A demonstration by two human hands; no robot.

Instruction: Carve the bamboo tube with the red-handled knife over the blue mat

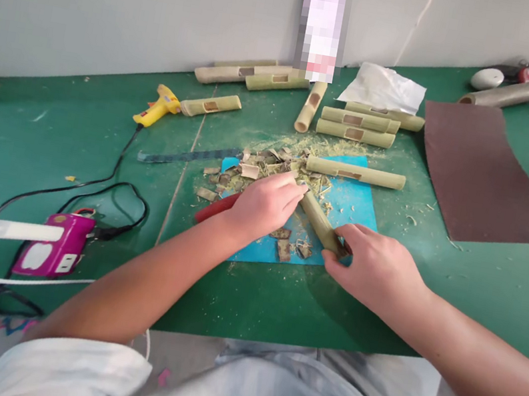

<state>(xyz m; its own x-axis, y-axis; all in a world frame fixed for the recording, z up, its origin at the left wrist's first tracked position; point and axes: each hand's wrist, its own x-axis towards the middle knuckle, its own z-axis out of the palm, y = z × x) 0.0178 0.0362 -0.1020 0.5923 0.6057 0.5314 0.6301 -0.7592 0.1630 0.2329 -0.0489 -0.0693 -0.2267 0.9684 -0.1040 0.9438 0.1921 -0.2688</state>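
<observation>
A green bamboo tube (318, 215) lies slanted above a blue sheet (357, 203). My right hand (376, 260) grips its near end between thumb and fingers. At the far end, the closed fingers of my left hand (266, 202) meet the tube, with a small dark spot by the fingertips. A red handle (216, 208) sticks out from beneath my left hand; the rest of that tool is hidden, and I cannot tell whether the palm holds it. Bamboo chips (270, 162) and shavings are heaped beyond my left hand. Another notched bamboo tube (379, 177) rests across the sheet's far edge.
Several notched bamboo tubes (353, 134) lie toward the wall, near crumpled white paper (387, 89). A yellow glue gun (157, 106) and a purple power strip (54, 244) with cords occupy the left. Brown sheet material (491, 178) lies right. A blurred upright panel (320, 25) leans at the wall.
</observation>
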